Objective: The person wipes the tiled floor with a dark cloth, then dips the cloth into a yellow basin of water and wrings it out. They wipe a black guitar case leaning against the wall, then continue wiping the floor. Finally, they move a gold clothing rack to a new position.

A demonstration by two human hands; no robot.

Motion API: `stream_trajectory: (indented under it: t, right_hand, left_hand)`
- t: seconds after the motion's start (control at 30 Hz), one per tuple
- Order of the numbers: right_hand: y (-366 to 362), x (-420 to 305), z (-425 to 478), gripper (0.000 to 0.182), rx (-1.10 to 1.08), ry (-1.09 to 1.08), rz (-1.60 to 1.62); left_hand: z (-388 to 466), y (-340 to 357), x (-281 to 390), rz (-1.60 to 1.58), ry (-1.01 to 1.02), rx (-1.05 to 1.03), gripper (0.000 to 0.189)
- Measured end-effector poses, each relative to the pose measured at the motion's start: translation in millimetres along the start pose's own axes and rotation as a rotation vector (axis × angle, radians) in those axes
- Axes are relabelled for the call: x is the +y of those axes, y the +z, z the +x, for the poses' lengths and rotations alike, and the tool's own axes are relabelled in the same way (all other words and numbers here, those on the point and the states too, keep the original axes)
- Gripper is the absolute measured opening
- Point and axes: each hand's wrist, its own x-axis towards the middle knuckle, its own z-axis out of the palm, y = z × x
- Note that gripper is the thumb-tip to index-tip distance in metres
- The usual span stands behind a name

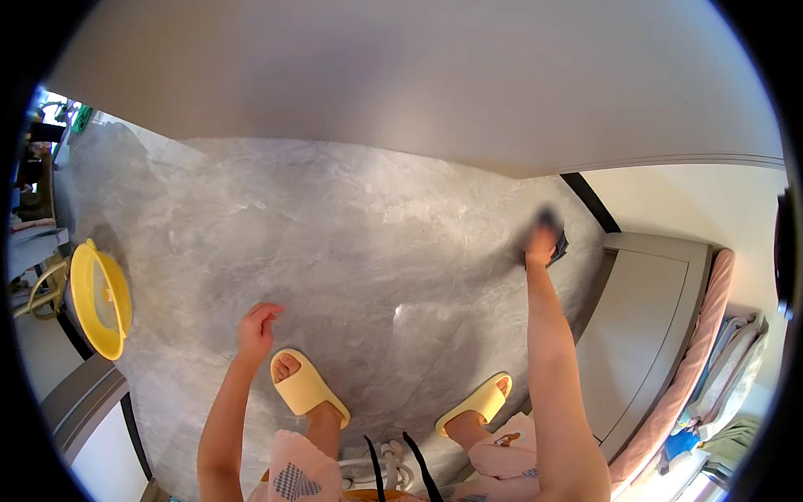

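Observation:
My right hand [541,241] reaches out at the right and grips a dark cloth [558,247] close to the grey marbled floor [376,251]. Part of the hand and cloth is blurred, so the fingers do not show well. On the other side, my left hand [259,327] hangs over the floor with its fingers loosely bent and nothing in it. Just beside it in view is a yellow slipper [305,384] on my left foot. The other yellow slipper [478,403] is on my right foot, below my right forearm.
A yellow basin [125,307] stands at the far left near a pale chair frame [44,288]. A large grey panel [401,81] spans the top. At the right are a grey cabinet or bed-base panel [646,314], pink padding [715,301] and folded clothes [728,376].

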Motion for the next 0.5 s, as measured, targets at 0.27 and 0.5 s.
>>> stream_trajectory:
  t: [0.27,0.5]
  right_hand:
    - [10.7,-238.4,-40.1,0.058,0.105,-0.142,0.198]
    - [-29.6,-404.0,-184.9,0.054,-0.343,-0.760,0.416]
  left_hand:
    - [-9.6,-6.6,7.1,0.042,-0.072,-0.010,0.034]
    - [9.9,16.1,30.3,0.013,-0.013,-0.009,0.032]
